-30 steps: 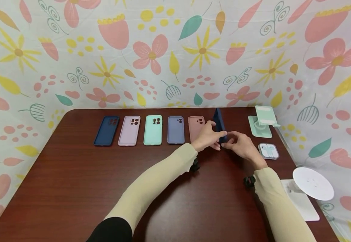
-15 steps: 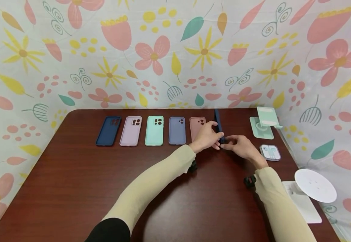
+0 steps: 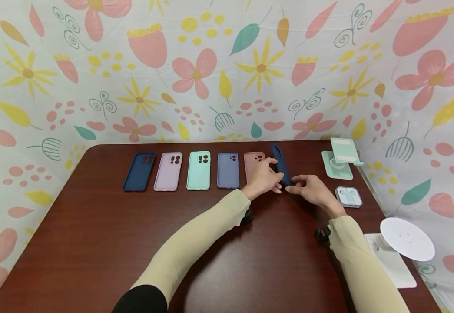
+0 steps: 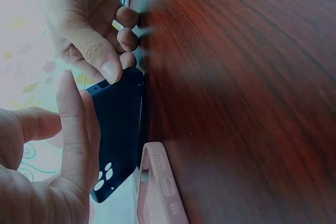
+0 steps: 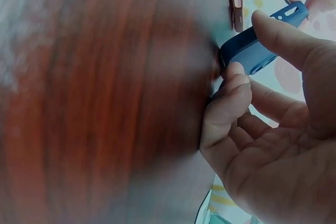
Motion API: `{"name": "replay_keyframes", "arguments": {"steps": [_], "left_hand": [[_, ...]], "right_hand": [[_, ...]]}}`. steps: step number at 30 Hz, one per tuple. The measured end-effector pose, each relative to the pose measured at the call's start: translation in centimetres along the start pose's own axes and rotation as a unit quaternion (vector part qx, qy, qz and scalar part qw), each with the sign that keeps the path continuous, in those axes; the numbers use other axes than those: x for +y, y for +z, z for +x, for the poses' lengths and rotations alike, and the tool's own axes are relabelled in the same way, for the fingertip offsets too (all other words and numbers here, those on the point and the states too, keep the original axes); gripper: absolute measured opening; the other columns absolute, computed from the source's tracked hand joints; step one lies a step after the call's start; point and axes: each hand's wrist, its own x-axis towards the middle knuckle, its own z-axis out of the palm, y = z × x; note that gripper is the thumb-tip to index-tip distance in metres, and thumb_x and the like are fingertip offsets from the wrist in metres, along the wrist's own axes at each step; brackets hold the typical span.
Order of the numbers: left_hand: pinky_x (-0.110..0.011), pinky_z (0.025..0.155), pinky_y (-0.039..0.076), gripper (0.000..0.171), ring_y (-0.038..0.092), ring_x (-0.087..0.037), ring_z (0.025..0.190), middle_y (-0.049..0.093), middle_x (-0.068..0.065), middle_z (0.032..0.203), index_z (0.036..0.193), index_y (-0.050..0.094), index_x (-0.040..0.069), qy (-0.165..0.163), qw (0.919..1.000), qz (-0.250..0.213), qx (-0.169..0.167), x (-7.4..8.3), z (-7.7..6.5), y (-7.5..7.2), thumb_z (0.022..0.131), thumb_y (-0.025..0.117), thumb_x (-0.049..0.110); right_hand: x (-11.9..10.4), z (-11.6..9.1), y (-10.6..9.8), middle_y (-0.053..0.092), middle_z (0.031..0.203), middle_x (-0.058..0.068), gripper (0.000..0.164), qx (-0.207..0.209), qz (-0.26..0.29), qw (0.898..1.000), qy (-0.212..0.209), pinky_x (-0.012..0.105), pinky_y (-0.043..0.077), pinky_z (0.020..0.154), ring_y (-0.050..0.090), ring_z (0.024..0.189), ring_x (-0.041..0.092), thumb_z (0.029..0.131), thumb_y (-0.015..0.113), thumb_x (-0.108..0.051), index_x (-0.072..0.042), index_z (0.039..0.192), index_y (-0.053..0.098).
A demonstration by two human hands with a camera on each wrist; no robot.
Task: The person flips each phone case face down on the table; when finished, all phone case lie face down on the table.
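Observation:
A dark blue phone case [image 3: 280, 164] stands tilted on its long edge at the right end of a row of cases. My right hand [image 3: 313, 190] pinches its near end, thumb on the upper edge and fingers low by the table, as the right wrist view shows. My left hand [image 3: 263, 177] is at the case's left side, its index finger fairly straight and its fingertips close against it; contact is partly hidden. In the left wrist view the case [image 4: 122, 124] shows its camera holes at the far end. A pink phone case [image 3: 253, 163] lies partly behind my left hand.
Left along the row lie a slate-blue case [image 3: 228, 170], a mint case [image 3: 198, 170], a lilac case [image 3: 168, 171] and another dark blue case [image 3: 139, 171]. At right stand a mint phone stand [image 3: 338, 167], boxed earphones [image 3: 348, 197] and a white round-topped stand [image 3: 407, 239].
The dark blue case has gone from nearly upright on its edge to a leftward tilt at its far end. My left hand has shifted slightly left, its fingers looser; my right hand stays at the near end.

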Motion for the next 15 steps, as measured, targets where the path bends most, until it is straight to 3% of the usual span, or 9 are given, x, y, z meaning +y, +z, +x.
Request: {"name": "replay_keyframes", "arguments": {"steps": [8, 15], "left_hand": [[-0.054, 0.078, 0.069, 0.06, 0.068, -0.014, 0.054, 0.073, -0.014, 0.093, 0.164, 0.046, 0.004, -0.015, 0.9998, 0.003, 0.009, 0.1, 0.0, 0.7, 0.108, 0.066, 0.006], [-0.05, 0.076, 0.07, 0.059, 0.066, -0.013, 0.051, 0.078, -0.018, 0.096, 0.164, 0.047, 0.006, -0.024, 0.9987, 0.037, 0.026, 0.1, 0.1, 1.6, 0.108, 0.066, 0.008]], "right_hand": [[0.2, -0.3, -0.2, 0.073, 0.1, 0.015, 0.064, 0.009, -0.002, 1.0, 0.02, 0.028, 0.049, 0.073, 0.063, 0.083, 0.02, 0.104, 0.074, -0.033, 0.012, 0.146, 0.059], [0.6, -0.5, -0.5, 0.074, 0.107, 0.018, 0.067, 0.017, -0.01, 0.999, 0.04, 0.028, 0.051, 0.079, 0.067, 0.092, 0.025, 0.104, 0.073, -0.036, 0.011, 0.148, 0.057]]}}
